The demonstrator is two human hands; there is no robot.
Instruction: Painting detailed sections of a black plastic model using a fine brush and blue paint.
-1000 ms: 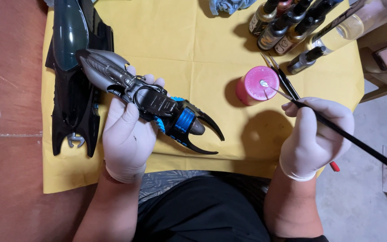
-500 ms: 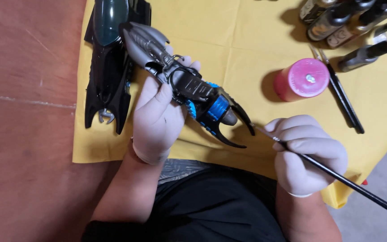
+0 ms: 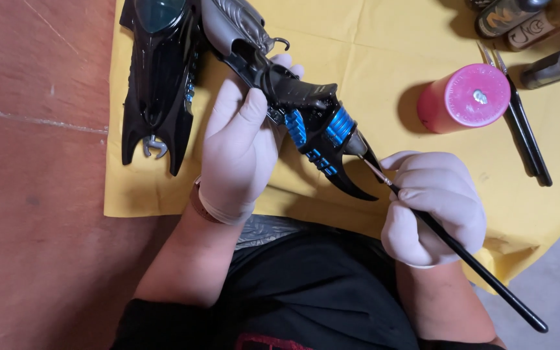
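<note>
My left hand (image 3: 238,146), in a white glove, grips a black and grey model vehicle (image 3: 293,97) with blue metallic parts and curved black fins. My right hand (image 3: 432,207), also gloved, holds a thin black paintbrush (image 3: 474,266) like a pen. The brush tip touches the model's rear end by the blue section. Both hands work above the near edge of a yellow cloth (image 3: 384,58).
A second, larger black model vehicle (image 3: 160,84) lies on the cloth at the left. A pink-lidded jar (image 3: 465,97), black tweezers (image 3: 520,129) and several paint bottles (image 3: 526,19) sit at the right. Red-brown floor (image 3: 34,194) lies to the left.
My right hand brought the brush from near the pink jar to the model's rear. The left hand has kept hold of the model, and the view moved closer.
</note>
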